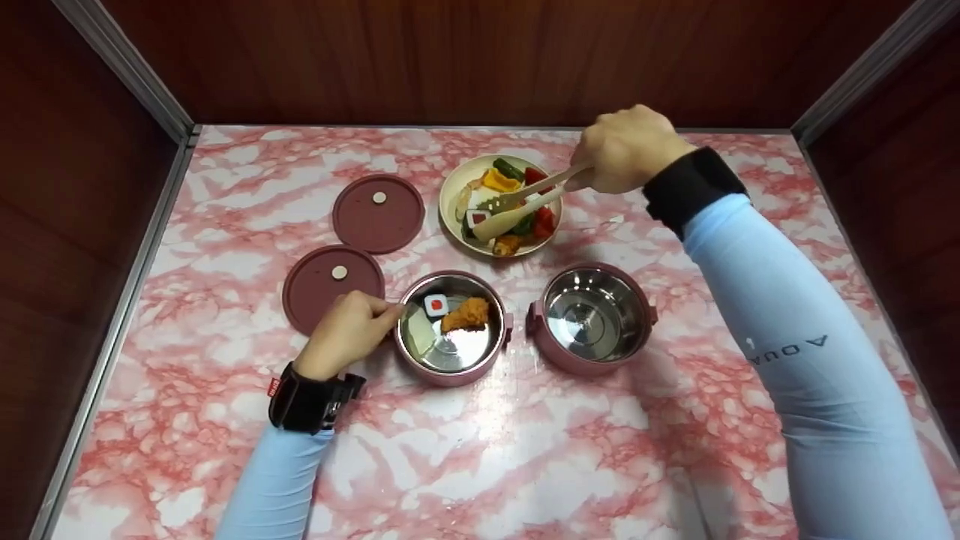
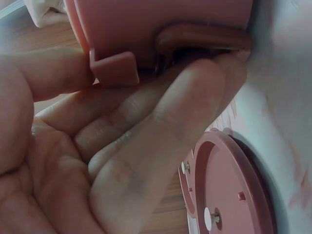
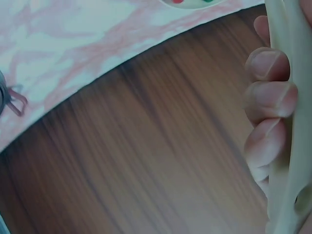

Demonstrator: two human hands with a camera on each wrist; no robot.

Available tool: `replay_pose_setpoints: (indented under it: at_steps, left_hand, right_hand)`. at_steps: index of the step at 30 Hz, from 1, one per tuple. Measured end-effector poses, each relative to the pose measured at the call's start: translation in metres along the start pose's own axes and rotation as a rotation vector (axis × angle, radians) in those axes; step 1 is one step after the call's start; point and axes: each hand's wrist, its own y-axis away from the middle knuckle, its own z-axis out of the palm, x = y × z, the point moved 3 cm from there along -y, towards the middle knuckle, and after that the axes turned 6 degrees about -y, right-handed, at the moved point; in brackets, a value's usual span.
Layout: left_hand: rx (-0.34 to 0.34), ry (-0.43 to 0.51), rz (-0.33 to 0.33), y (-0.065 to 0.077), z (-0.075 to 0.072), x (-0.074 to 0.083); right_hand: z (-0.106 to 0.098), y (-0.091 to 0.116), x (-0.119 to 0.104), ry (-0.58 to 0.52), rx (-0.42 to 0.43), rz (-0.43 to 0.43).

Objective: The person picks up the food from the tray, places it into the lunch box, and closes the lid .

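Note:
My right hand (image 1: 626, 150) grips beige serving tongs (image 1: 529, 191) above a cream plate (image 1: 444, 202) of toy food. The tongs' parted tips, one slotted, lie over the food, by a sushi roll piece (image 1: 478, 218); contact cannot be told. In the right wrist view, curled fingers (image 3: 267, 100) wrap the tongs' handle. My left hand (image 1: 349, 330) holds the side of a pink steel-lined lunch box (image 1: 450, 376), thumb at its rim tab (image 2: 114, 68), fingers by the handle (image 2: 204, 36). Inside lie a sushi piece (image 1: 436, 304), a fried drumstick (image 1: 466, 315) and a pale slice (image 1: 420, 332).
A second pink lunch box (image 1: 592, 319), with nothing inside, stands to the right. Two dark red lids (image 1: 397, 217) (image 1: 307, 300) lie at the left, nearly touching. Brown wood-look walls (image 1: 487, 60) enclose the pink marbled table (image 1: 525, 465) at the back and sides.

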Motion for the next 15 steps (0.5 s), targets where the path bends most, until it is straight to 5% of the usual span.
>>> replay_pose_setpoints:
  at_steps: [15]
  left_hand:
    - [-0.007,-0.004,-0.006,-0.004,-0.001,-0.001]
  right_hand:
    - [0.037,0.056,0.028,-0.173,0.271,0.101]
